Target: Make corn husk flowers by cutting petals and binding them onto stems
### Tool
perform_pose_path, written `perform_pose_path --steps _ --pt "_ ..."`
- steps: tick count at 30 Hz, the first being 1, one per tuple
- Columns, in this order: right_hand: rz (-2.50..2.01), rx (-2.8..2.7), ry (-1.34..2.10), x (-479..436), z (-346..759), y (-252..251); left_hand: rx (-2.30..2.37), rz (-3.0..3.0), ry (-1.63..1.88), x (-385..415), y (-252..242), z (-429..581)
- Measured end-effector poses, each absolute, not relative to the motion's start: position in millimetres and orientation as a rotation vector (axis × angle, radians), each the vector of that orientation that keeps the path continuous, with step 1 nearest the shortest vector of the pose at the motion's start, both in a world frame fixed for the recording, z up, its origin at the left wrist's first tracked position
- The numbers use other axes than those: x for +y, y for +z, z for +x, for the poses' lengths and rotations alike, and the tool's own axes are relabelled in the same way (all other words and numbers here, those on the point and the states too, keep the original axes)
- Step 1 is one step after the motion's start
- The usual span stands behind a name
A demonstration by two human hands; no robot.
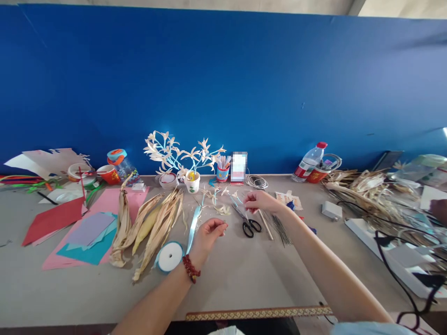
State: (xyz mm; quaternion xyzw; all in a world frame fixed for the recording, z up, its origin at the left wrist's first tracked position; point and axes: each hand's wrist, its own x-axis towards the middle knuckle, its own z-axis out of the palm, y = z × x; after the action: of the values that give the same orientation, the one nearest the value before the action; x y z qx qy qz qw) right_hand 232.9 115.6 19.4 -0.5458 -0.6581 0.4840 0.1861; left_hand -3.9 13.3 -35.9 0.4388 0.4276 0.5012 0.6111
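Note:
My left hand (209, 232), a dark red bead bracelet on its wrist, is closed in a pinch above the table. Whatever its fingertips hold is too small to make out. Farther right, my right hand (258, 202) is pinched over black-handled scissors (252, 227); its fingertips point down, and their content cannot be told. Beside my left wrist lies a spool of light blue ribbon (170, 256). A loose blue ribbon strip (193, 228) runs behind that hand. Small husk flowers (221, 210) lie between and beyond both hands. Thin wires (279, 230) lie below my right forearm.
White flower branches (167, 149) stand in a paper cup (193, 182) at the back. Dried corn husks (153, 223) and coloured paper (92, 230) lie left. Rightward are a bottle (309, 163), a white adapter (331, 211), a power strip (366, 244) and another person's hand (438, 208).

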Motion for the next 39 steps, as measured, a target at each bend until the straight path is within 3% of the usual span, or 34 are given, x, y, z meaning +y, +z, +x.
perform_pose_path --steps 6,17,25,39 --pt "-1.221 -1.712 1.593 76.9 187.4 3.1 0.92 1.034 1.117 11.8 -35.1 -0.1" --pt "-1.035 -1.441 1.747 51.2 171.2 -9.4 0.913 1.079 1.117 12.5 -40.5 -2.9" --pt "-1.053 -1.396 1.328 36.1 171.0 -20.2 0.97 1.101 1.176 11.6 -37.7 -4.3" --pt "-1.153 -1.833 0.972 17.4 159.1 -9.8 1.145 1.409 1.308 13.2 -35.8 -11.5"
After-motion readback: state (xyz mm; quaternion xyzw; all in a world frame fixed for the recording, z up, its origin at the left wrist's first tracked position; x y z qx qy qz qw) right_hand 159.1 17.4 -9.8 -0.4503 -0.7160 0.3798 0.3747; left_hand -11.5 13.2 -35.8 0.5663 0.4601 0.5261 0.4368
